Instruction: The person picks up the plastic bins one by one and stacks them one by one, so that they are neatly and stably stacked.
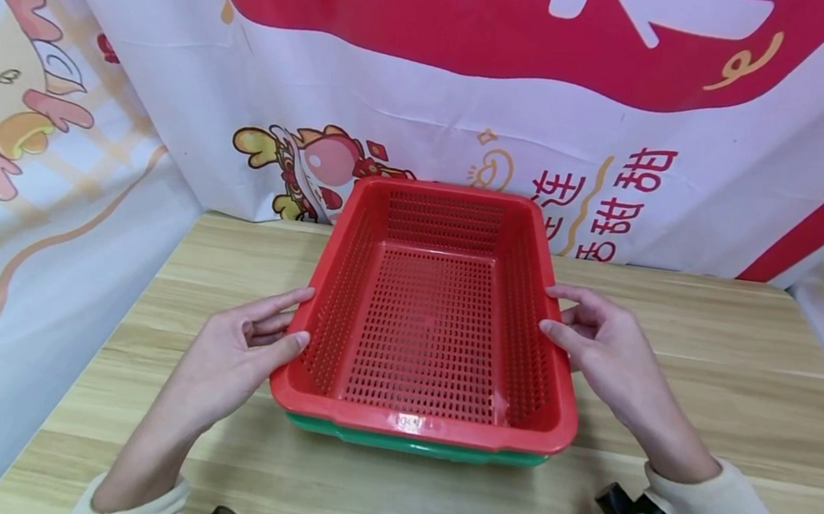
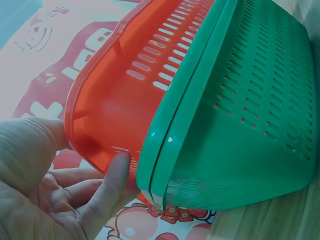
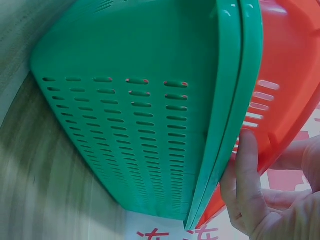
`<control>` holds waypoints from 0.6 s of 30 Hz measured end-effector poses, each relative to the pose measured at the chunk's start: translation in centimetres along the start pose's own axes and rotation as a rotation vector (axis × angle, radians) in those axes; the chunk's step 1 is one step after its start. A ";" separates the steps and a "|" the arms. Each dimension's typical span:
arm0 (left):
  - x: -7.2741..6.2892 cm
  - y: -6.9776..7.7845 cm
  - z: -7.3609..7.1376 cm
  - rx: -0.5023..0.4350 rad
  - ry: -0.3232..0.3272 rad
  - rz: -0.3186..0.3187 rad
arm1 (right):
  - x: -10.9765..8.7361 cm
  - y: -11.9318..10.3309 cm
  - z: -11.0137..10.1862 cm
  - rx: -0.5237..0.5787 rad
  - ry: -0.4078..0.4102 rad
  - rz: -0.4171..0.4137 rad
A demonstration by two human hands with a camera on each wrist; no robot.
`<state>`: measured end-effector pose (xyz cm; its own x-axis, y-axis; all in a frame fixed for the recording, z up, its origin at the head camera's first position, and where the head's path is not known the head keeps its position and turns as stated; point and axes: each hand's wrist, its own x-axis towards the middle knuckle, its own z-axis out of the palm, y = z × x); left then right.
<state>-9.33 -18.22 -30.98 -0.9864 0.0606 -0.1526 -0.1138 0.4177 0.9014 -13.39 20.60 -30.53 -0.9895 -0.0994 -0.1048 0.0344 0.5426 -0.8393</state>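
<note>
A red perforated plastic basket (image 1: pixel 395 420) stands nested in a stack, its inside bare to the mesh bottom. Beneath it show green baskets (image 2: pixel 215 160), whose two rims lie close together in both wrist views. My left hand (image 1: pixel 228 359) grips the red basket's left rim, thumb and index fingertip on the edge and the other fingers curled below. On the opposite side, my right hand (image 1: pixel 616 358) holds the right rim in much the same way. In the right wrist view, fingers (image 3: pixel 247 165) reach under the red rim, beside the green one.
The stack stands on a wood-grain table (image 1: pixel 680 361), near its back edge. Behind hangs a white cloth (image 1: pixel 429 91) with red print and cartoon figures. Another printed cloth (image 1: pixel 49 194) borders the left side. A black wrist camera (image 1: pixel 615 505) sits by the right sleeve.
</note>
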 end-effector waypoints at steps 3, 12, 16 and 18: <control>0.1 0.0 0.0 0.023 0.002 -0.005 | 0.1 0.1 0.1 0.004 0.002 -0.003; 0.0 0.2 0.1 0.153 0.046 0.011 | 0.2 0.4 0.2 0.002 -0.004 0.000; -0.1 0.2 0.2 0.195 0.049 0.019 | 0.2 0.5 0.2 0.010 -0.018 0.013; 0.0 0.1 0.2 0.205 0.044 0.024 | 0.2 0.5 0.2 0.009 -0.023 0.010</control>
<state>-9.30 -17.96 -30.94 -0.9933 0.0346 -0.1101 -0.0683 0.5927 0.8026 -13.52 20.69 -31.11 -0.9856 -0.1133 -0.1256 0.0458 0.5359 -0.8430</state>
